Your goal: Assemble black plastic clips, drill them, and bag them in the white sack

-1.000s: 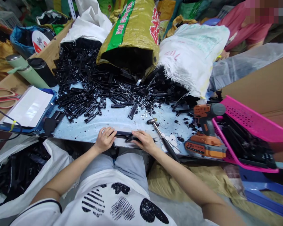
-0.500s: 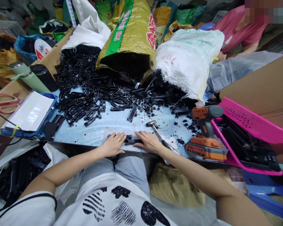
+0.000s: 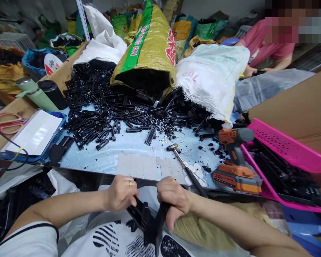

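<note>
Over my lap, below the table's front edge [image 3: 115, 171], both hands grip a folded black plastic hinged part [image 3: 149, 225]. My left hand [image 3: 121, 192], with a ring, is closed round its left arm. Around the right arm, my right hand [image 3: 173, 198] makes a fist. The two arms meet in a V pointing down toward my shirt. A large heap of similar black parts [image 3: 109, 103] covers the far half of the table.
A small hammer [image 3: 182, 160] lies right of centre, an orange cordless drill [image 3: 234, 157] beside it. A pink basket [image 3: 283, 142] with black parts sits right. Sacks [image 3: 149, 46] stand behind. Bottles [image 3: 37, 94], scissors [image 3: 5, 121] and a white box [image 3: 33, 132] lie left. Another person [image 3: 267, 46] sits far right.
Both hands lifted the black part off the table's front edge, drew it down over my lap and folded it into a V. The camera tilted slightly.
</note>
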`<action>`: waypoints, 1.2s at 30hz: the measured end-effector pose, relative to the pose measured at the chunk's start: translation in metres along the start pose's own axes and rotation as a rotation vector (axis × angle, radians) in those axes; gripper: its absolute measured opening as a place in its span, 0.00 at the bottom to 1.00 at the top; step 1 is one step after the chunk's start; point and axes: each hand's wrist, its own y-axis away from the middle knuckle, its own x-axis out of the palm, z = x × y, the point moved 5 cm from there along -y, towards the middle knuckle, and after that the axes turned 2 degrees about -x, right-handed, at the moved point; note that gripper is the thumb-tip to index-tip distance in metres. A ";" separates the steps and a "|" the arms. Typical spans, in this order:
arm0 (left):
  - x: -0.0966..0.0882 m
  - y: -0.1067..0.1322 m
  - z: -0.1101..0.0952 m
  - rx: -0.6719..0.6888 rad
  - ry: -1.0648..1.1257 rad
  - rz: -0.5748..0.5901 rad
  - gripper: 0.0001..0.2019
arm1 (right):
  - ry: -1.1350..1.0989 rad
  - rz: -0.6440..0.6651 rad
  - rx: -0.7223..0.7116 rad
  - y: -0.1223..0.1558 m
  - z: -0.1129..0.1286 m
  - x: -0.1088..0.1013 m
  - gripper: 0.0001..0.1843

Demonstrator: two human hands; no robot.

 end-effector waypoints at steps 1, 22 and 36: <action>0.001 0.002 -0.009 -0.016 0.088 -0.060 0.30 | -0.076 -0.061 -0.006 -0.005 0.003 0.010 0.30; -0.010 -0.056 0.185 -0.600 -0.941 0.010 0.21 | 0.453 -0.430 1.276 -0.001 -0.252 -0.053 0.12; -0.069 0.048 0.136 -0.439 -0.634 -0.576 0.10 | -0.408 -0.689 0.799 -0.005 -0.164 -0.002 0.30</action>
